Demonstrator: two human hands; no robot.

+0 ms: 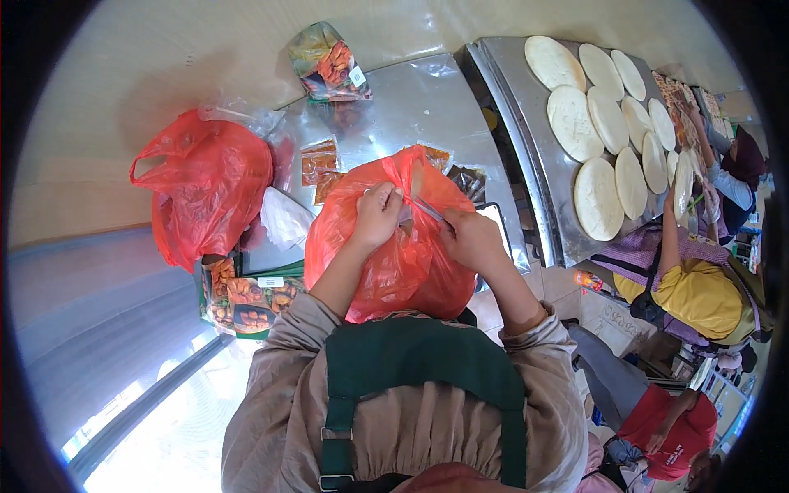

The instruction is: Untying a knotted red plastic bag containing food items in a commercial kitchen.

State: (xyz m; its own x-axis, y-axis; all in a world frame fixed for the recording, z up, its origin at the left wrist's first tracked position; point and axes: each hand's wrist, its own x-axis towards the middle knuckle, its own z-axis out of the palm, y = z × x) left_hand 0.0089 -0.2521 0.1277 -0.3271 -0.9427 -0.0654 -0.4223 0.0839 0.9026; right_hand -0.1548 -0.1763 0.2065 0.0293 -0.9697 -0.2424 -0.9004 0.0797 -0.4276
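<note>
A full red plastic bag [394, 259] stands in front of my chest at the near edge of a steel table. My left hand [377, 212] pinches the gathered top of this bag. Close by on the right, my right hand [465, 237] grips a slim metal tool [428, 209] whose tip lies against the gathered plastic; whether it is a knife or scissors, I cannot tell. Small clear sachets of orange-brown sauce [319, 161] lie behind the bag, and sachets with dark contents [467, 182] are at its right. A phone or tablet [495, 225] is partly hidden behind my right hand.
Another filled red bag [212, 179] stands at left beside white paper [285, 219]. A printed food pouch [330, 61] is at the back, printed packs [253, 302] at lower left. Round flatbreads [573, 123] cover a steel counter [502, 92] at right, where people [696, 289] stand.
</note>
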